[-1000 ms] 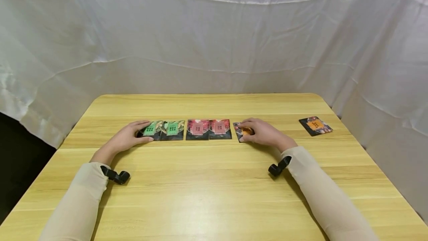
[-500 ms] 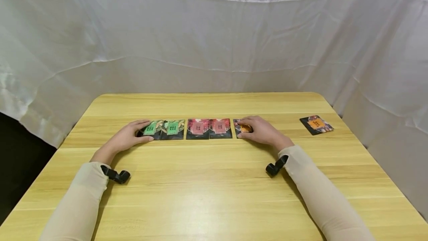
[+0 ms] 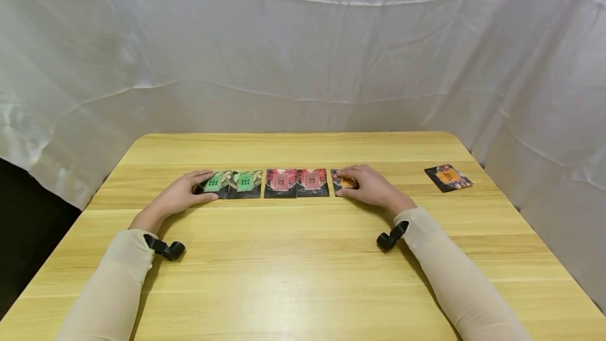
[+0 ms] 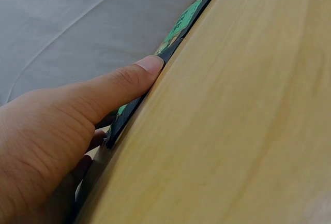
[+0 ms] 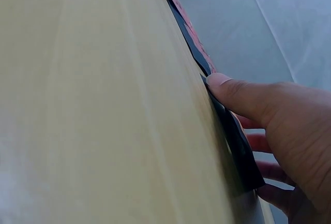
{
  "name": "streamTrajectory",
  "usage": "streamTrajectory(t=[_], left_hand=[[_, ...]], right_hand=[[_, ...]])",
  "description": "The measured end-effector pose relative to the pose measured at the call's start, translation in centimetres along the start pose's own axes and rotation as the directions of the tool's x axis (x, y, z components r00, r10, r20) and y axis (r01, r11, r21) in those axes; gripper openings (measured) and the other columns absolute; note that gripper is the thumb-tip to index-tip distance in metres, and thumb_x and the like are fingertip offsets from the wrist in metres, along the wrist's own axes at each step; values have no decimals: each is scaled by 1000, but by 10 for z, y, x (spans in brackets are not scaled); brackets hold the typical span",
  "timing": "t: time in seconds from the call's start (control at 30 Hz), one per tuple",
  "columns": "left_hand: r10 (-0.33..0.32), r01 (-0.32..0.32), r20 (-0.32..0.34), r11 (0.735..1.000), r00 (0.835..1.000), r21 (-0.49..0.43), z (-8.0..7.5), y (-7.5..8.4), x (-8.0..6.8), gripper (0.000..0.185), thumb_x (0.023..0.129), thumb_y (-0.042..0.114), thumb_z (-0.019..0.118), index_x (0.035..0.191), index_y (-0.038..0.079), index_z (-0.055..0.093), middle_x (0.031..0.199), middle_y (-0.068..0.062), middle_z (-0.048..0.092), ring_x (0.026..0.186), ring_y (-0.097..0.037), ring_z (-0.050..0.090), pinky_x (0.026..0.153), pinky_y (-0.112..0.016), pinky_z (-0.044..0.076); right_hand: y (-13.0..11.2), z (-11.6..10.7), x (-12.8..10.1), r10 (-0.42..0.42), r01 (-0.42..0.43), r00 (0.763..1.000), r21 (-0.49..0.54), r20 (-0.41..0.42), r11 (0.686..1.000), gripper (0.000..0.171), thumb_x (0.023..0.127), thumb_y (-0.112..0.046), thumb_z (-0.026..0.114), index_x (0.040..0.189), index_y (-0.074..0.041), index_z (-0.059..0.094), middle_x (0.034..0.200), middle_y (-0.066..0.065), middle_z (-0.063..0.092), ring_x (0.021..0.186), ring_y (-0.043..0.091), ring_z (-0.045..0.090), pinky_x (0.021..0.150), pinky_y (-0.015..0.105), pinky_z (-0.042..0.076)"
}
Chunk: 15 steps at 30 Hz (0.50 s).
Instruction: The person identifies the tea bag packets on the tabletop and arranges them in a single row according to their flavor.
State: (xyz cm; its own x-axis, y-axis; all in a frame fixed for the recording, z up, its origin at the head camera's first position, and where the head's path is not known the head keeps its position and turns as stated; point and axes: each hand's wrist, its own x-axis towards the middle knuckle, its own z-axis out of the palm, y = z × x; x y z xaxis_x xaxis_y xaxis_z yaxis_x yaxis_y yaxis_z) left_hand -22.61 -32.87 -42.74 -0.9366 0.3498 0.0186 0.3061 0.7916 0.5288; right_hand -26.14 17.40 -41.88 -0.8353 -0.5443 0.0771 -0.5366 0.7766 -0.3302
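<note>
In the head view, a row of flat square sachets lies on the table. My left hand holds the leftmost green-labelled sachet, its thumb along the near edge and its fingers at the far side. A second green-labelled sachet overlaps it on the right. Two red sachets, a left one and a right one, sit side by side in the middle. At the row's right end my right hand grips an orange-labelled sachet between thumb and fingers, partly covering it. In the right wrist view, that thumb presses the black edge.
Another orange-labelled sachet lies apart at the far right, turned at an angle. The wooden table ends at a pale hanging cloth behind. Black wrist cameras sit at both cuffs.
The orange-labelled sachet under my right hand has turned from a slight tilt to nearly square with the row. That hand has shifted a little left. My left hand has stayed put.
</note>
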Motion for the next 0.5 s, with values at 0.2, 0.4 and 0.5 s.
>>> streamTrajectory(t=[0.2, 0.4, 0.5], left_hand=[[-5, 5, 0, 1000, 1000, -5, 1, 1, 0, 83, 90, 53, 65, 152, 6, 36, 155, -24, 27, 140, -48, 22, 109, -66, 22], [-4, 4, 7, 1000, 1000, -3, 0, 0, -1, 83, 90, 54, 64, 152, 6, 36, 154, -25, 27, 140, -49, 22, 109, -66, 21], [0, 0, 8, 1000, 1000, -3, 0, 0, 0, 83, 90, 54, 64, 152, 5, 36, 154, -26, 27, 140, -49, 22, 109, -66, 22]], right_hand=[[-2, 1, -1, 9, -9, 1000, -6, -5, 1000, 70, 89, -57, 64, 142, -12, 54, 142, 13, 51, 132, 35, 42, 110, 53, 33], [-5, 1, -2, 14, -14, 1000, 1, -2, 1000, 69, 90, -56, 64, 142, -12, 53, 142, 13, 50, 133, 35, 42, 110, 53, 33], [-4, 1, 0, 12, -12, 1000, -5, -3, 1000, 68, 90, -55, 63, 143, -13, 53, 142, 12, 50, 133, 34, 42, 110, 53, 32]])
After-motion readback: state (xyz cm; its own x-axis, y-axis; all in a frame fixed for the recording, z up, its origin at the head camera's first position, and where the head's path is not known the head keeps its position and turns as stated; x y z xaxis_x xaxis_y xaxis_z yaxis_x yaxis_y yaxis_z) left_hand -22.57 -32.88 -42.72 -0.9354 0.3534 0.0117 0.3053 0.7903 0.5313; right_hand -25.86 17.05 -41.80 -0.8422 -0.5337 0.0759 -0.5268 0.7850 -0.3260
